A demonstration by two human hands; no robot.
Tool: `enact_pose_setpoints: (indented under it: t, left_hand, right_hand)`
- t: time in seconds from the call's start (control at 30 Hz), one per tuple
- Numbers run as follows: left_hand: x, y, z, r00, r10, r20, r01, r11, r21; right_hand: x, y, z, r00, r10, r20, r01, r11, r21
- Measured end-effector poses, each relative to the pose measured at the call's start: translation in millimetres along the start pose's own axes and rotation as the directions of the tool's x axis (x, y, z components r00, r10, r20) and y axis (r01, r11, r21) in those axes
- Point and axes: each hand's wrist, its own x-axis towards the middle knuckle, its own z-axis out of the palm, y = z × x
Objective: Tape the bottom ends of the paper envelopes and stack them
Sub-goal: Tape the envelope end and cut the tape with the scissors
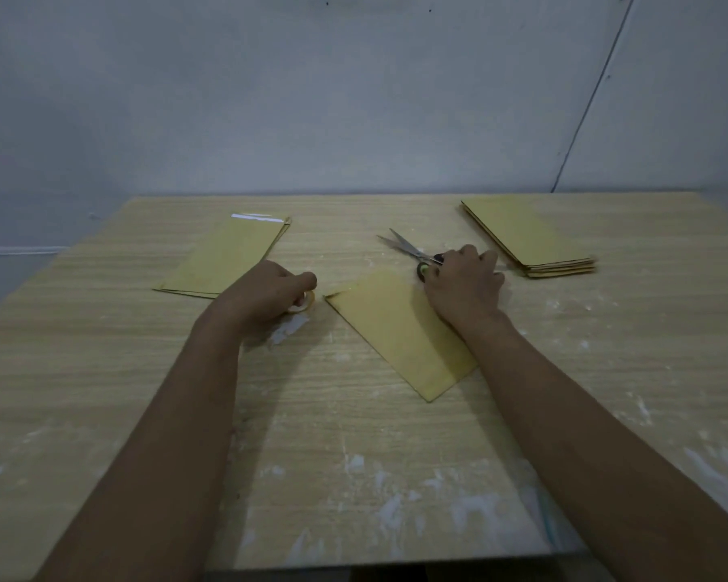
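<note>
Single envelope (pixel 400 333) lies at table (pixel 354 434) centre. Left hand (pixel 265 294), left of envelope, grips tape roll (pixel 305 303). Right hand (pixel 463 283), at envelope's far corner, grips open scissors (pixel 412 250).

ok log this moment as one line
left hand grips tape roll | right hand grips scissors, blades open | envelope between hands | stacks left, right

One loose envelope (pixel 400 333) and two envelope stacks (pixel 228 258) (pixel 530 237) are lying here. One pair of scissors (pixel 412 250) and one tape roll (pixel 305 302) are showing.
</note>
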Motion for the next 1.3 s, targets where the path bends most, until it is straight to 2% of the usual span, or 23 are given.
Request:
enact_pose_setpoints:
  t: [0.2,0.27,0.37,0.5,0.63,0.8,1.13,1.3]
  left_hand:
    - [-1,1,0,1.000,-0.004,-0.001,0.004,1.000,0.001]
    - [-1,1,1,1.000,-0.006,-0.001,0.006,1.000,-0.001]
    - [0,0,0,1.000,-0.009,-0.007,0.009,1.000,-0.005]
    - [-2,1,-1,1.000,-0.019,-0.003,0.019,1.000,-0.003]
    - [-5,6,0,0.999,-0.025,-0.028,0.025,1.000,0.010]
    - [-10,10,0,0.999,-0.030,-0.019,0.030,0.999,0.024]
    - [-15,12,-2,1.000,0.013,0.020,-0.015,0.997,0.070]
    - [-13,7,-6,0.999,-0.041,0.002,0.041,0.999,0.032]
  right_hand:
    - [3,-9,-10,0.990,0.095,0.108,-0.095,0.995,-0.004]
    - [2,-10,-13,0.989,0.100,0.107,-0.097,0.995,-0.032]
    - [-8,-14,-13,0.999,-0.012,0.033,0.016,0.992,-0.124]
    - [-31,-23,-25,0.968,-0.238,-0.083,0.230,0.969,-0.092]
    - [-62,-28,-36,0.924,-0.380,-0.040,0.372,0.919,-0.129]
    - [-88,-25,-34,0.901,-0.432,-0.030,0.422,0.892,-0.162]
    - [-109,-19,-30,0.833,-0.514,-0.204,0.479,0.855,-0.199]
    - [-114,-18,-27,0.817,-0.503,-0.281,0.450,0.862,-0.234]
